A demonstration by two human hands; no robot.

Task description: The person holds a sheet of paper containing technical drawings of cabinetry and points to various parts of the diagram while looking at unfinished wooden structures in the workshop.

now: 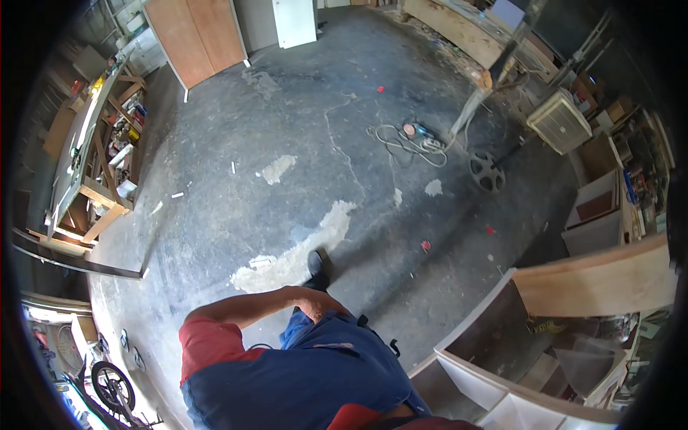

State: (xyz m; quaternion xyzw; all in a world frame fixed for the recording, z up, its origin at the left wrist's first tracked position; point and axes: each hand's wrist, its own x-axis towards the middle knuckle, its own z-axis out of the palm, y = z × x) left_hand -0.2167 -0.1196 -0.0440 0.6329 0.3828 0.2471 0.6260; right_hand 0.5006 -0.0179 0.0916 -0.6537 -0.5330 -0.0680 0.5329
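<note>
My left hand (pixel 314 307) is at the front of my waist, against the blue clothing (pixel 301 387) I wear, its fingers mostly hidden. Two black fasteners (pixel 363 320) stand out just to the right of it. My right hand is out of sight. Below, my dark shoe (pixel 317 264) shows on the grey, patched floor (pixel 215 179). At the lower right, close beside me, stands an open wooden cabinet carcass (pixel 591 276) with white-edged compartments and a small yellow item inside.
A cluttered workbench (pixel 100 193) runs along the left, a bicycle (pixel 111 387) below it. Ahead are wooden panels (pixel 193 36). A power tool (pixel 423 136) with a looped cord lies by a post (pixel 466 115) and a spoked metal base (pixel 487 172). A boxy appliance (pixel 559 122) is at the right.
</note>
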